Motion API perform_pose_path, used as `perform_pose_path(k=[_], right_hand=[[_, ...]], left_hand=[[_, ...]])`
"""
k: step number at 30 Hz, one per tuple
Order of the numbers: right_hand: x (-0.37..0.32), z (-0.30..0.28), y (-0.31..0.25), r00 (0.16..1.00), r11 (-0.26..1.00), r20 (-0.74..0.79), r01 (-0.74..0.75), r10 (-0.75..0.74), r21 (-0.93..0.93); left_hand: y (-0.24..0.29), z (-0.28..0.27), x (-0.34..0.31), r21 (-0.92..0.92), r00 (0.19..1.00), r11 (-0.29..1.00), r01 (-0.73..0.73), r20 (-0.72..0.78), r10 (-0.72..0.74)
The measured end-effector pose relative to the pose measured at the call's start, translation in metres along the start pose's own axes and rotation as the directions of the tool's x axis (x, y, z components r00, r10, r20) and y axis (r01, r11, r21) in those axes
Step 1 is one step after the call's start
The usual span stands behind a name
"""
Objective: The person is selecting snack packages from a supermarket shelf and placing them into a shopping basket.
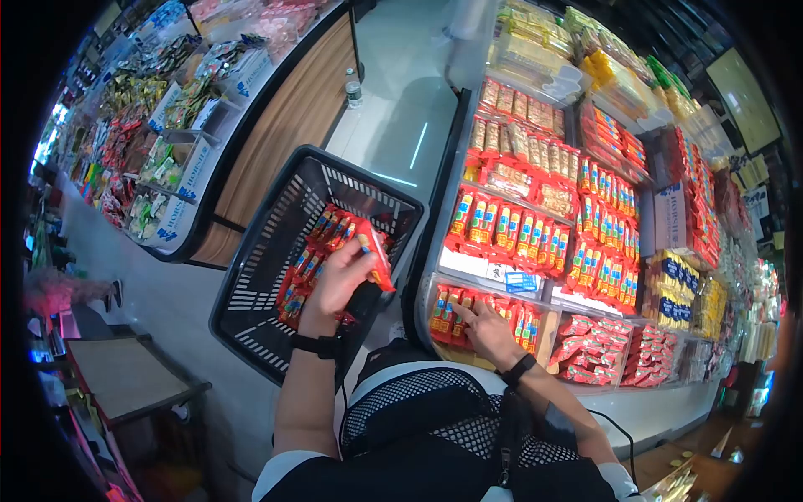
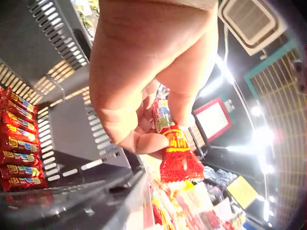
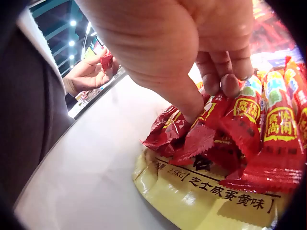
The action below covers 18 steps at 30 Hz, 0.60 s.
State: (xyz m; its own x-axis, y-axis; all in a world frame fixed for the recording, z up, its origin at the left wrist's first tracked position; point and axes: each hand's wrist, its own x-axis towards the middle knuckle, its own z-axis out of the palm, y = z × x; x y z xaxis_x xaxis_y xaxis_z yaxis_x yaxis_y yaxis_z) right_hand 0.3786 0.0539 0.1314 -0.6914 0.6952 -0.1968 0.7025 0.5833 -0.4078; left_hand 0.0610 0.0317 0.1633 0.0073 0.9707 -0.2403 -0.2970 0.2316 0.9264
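Over the black basket (image 1: 242, 251), the left hand (image 1: 339, 280) pinches a red wrapped snack (image 1: 376, 255). In the left wrist view, thumb and fingers of the left hand (image 2: 148, 72) hold that packet (image 2: 180, 155) near its upper part. Down in the lower front bin, the right hand (image 1: 489, 330) touches a row of red packets (image 1: 447, 314). The right wrist view shows the right hand (image 3: 177, 43) with thumb and fingertips around a red packet (image 3: 206, 124) in the row, above a yellow bag (image 3: 192, 201). Similar packets (image 2: 19, 143) lie inside the basket.
Tiered shelves of red packets (image 1: 510, 230) rise beyond the right hand. A snack counter (image 1: 276, 109) with wooden panels stands at the left, a bottle (image 1: 353, 88) on the floor beside it. A small table (image 1: 134, 372) is at lower left.
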Motion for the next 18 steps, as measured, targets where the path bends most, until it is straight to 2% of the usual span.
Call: perform_pose_path(k=[1, 4, 5, 7, 8, 9, 11, 12, 14, 15, 17, 18], right_hand=[[0.000, 0.002, 0.001, 1.000, 1.000, 0.001, 0.007, -0.007, -0.004], [-0.001, 0.009, 0.005, 1.000, 1.000, -0.001, -0.001, 0.001, -0.015], [-0.001, 0.010, 0.006, 1.000, 1.000, 0.008, 0.004, -0.003, -0.024], [-0.002, 0.010, 0.007, 1.000, 1.000, 0.007, -0.002, 0.002, -0.028], [-0.002, 0.011, 0.008, 1.000, 0.999, -0.001, 0.003, -0.003, -0.032], [-0.002, 0.012, 0.007, 1.000, 0.999, -0.008, 0.009, -0.009, -0.036], [-0.004, 0.012, 0.008, 0.999, 1.000, -0.032, 0.013, -0.013, -0.010], [-0.004, 0.012, 0.007, 0.999, 1.000, -0.049, 0.020, -0.020, 0.011], [-0.005, 0.011, 0.006, 1.000, 1.000, -0.030, 0.001, -0.001, 0.001], [-0.005, 0.010, 0.006, 1.000, 1.000, -0.003, -0.013, 0.013, -0.014], [-0.005, 0.014, 0.009, 1.000, 1.000, 0.006, -0.022, 0.022, -0.014], [-0.004, 0.013, 0.009, 0.999, 0.999, 0.020, -0.029, 0.029, -0.015]], left_hand=[[0.003, 0.012, 0.000, 0.082, 0.997, 0.996, -0.018, 0.082, 0.011], [-0.004, 0.064, -0.002, 0.046, 0.989, 0.999, 0.005, 0.146, -0.012], [-0.015, 0.071, -0.003, 0.211, 0.986, 0.977, -0.020, 0.168, -0.017], [-0.021, 0.092, -0.006, 0.589, 0.987, 0.808, 0.005, 0.126, -0.098], [-0.032, 0.098, -0.007, 0.665, 0.990, 0.745, -0.049, 0.129, -0.050], [-0.036, 0.108, -0.006, 0.783, 0.989, 0.622, 0.019, 0.077, -0.127], [-0.042, 0.123, -0.006, 0.883, 0.995, 0.469, -0.004, 0.049, -0.084], [-0.042, 0.128, -0.005, 0.887, 0.995, 0.462, -0.009, 0.055, -0.086], [-0.044, 0.137, 0.001, 0.953, 0.995, 0.302, 0.019, 0.010, -0.095], [-0.051, 0.140, 0.005, 0.955, 0.995, 0.296, 0.013, 0.016, -0.094], [-0.074, 0.144, 0.013, 0.997, 0.993, 0.074, -0.017, 0.025, -0.113], [-0.080, 0.147, 0.016, 0.999, 0.995, 0.046, -0.003, 0.007, -0.098]])
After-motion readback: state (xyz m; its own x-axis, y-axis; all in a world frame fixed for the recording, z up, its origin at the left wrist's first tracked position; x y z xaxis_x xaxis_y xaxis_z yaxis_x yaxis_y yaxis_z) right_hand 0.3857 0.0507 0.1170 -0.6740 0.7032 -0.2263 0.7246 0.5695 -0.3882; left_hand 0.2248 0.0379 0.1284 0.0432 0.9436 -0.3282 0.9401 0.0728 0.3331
